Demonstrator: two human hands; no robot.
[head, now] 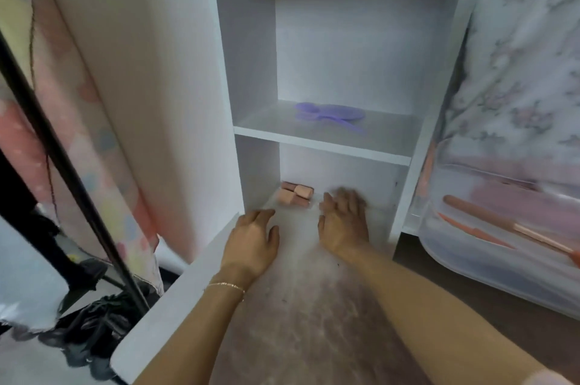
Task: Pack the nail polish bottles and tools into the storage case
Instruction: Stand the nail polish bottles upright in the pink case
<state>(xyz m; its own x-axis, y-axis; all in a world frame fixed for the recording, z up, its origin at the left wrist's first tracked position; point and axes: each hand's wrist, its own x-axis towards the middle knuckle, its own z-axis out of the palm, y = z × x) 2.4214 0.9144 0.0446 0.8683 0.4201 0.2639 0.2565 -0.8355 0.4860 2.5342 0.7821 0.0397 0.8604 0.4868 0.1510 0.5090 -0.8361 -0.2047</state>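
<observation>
Pink blocks lie just beyond both hands, in the cabinet's lower bay.

The blocks [296,194], possibly nail tools though blur hides detail, sit at centre frame, long axes roughly left to right. The right hand [343,221], fingers loosely spread and holding nothing, is nearer; the left hand [254,238] rests flat, spread, lower left of them. No case is clearly seen.

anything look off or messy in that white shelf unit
Nothing spilled or broken. The pink blocks lie in a loose jumble at the lower compartment's back left, and the purple plastic pieces lie alone on the middle shelf.
</observation>
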